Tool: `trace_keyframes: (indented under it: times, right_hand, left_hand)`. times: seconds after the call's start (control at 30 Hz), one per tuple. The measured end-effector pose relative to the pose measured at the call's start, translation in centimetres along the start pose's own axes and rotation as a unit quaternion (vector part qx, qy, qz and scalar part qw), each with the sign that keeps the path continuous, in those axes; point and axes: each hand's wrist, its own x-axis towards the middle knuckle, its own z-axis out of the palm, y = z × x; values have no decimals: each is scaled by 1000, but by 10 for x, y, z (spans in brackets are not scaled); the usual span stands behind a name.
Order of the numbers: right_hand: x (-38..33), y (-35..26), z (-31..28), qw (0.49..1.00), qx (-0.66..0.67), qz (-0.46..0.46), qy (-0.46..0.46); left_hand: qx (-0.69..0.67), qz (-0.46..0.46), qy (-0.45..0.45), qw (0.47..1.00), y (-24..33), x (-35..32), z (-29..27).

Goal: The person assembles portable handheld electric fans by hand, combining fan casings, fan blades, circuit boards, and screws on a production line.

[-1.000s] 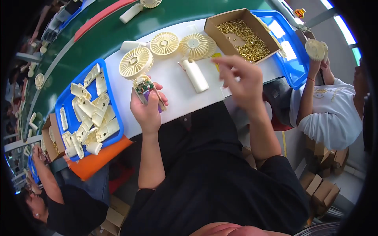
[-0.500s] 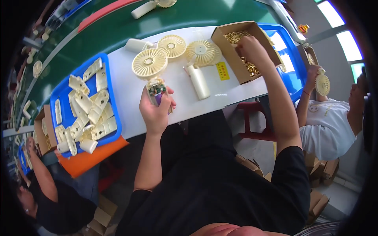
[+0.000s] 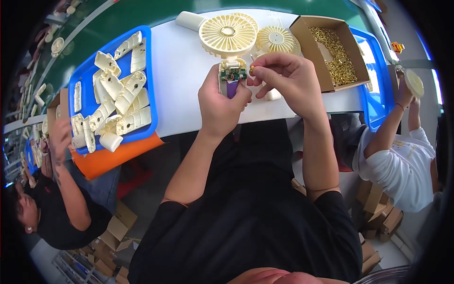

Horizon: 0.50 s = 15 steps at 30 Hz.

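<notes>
My left hand (image 3: 216, 102) is closed around the opened handle of a cream handheld fan (image 3: 228, 35), its round grille pointing away from me. Inside the handle a green circuit board (image 3: 233, 74) and a purple battery (image 3: 231, 89) are exposed. Close to the board's right side, my right hand (image 3: 298, 85) pinches a small gold-coloured metal piece (image 3: 252, 70) between thumb and fingers. Its exact shape is too small to make out. Behind the right hand lies another cream fan head (image 3: 275, 40), and a cream handle shows partly below its fingers.
At left, a blue tray (image 3: 153, 94) holds several cream handle shells (image 3: 125, 92). A cardboard box (image 3: 302, 35) of small gold-coloured pieces (image 3: 338, 57) stands at right, before another blue tray (image 3: 378, 111). Co-workers sit on both sides; the right one holds a cream round part (image 3: 414, 84).
My right hand has come out of the cardboard box and over to the fan, now pinching a small gold-coloured piece. The fan in my left hand sits more to the right in view.
</notes>
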Motion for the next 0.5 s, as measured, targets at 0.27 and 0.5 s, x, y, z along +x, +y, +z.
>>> trace_keyframes:
  times: [0.27,0.5]
  right_hand:
    - [0,-5,-4,998,-51,8,25]
    - [-1,-5,-9,991,-118,51,35]
  left_hand:
    - [100,74,-9,992,-5,0,7]
    - [159,92,-31,983,-9,1,12]
